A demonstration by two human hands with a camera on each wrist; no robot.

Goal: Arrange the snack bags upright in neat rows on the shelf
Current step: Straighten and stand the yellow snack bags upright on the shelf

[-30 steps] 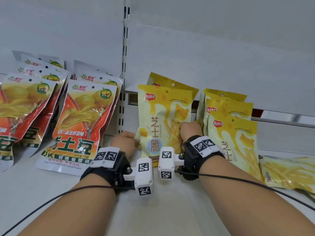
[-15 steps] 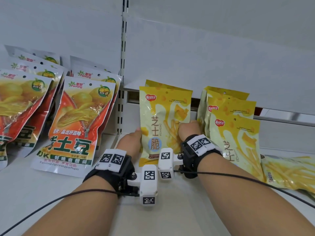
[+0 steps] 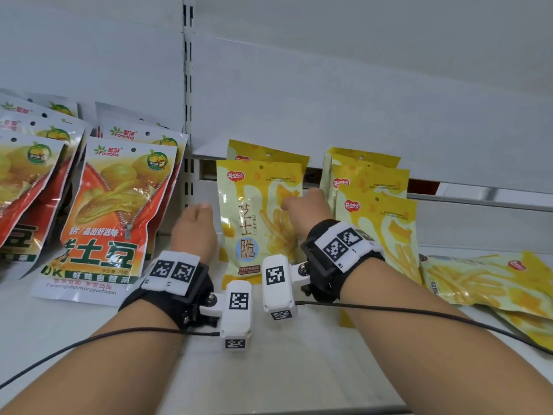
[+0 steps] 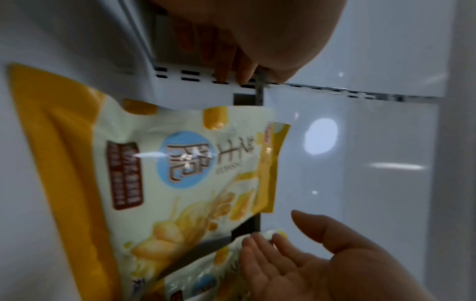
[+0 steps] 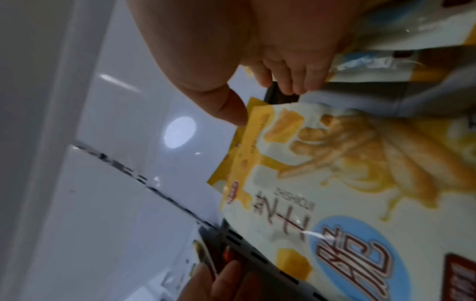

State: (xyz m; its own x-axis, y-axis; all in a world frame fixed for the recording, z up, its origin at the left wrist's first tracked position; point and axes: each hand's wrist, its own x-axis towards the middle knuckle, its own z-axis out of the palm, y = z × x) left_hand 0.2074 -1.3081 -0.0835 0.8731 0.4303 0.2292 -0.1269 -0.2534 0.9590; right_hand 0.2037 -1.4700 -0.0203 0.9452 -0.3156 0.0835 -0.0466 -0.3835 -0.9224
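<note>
Yellow bag [image 3: 257, 217] stands between loosely open fingers of left hand [image 3: 194, 226] and right hand [image 3: 305, 205], ungripped.

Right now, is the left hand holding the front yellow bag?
No: in the head view the left hand sits beside the front yellow bag with a gap between them, fingers holding nothing.

The yellow bag [image 3: 260, 217] between the left hand [image 3: 194, 232] and right hand [image 3: 308, 205] reads "芝士脆" and "ZHISHICUI". Left of the left hand, the orange bag [image 3: 110, 217] reads "Fanrong", "土豆", "36克" and, along its bottom, "Fanrongshipinrongyuchupin". The right wristband [image 3: 344, 244] is marked "R1".
</note>
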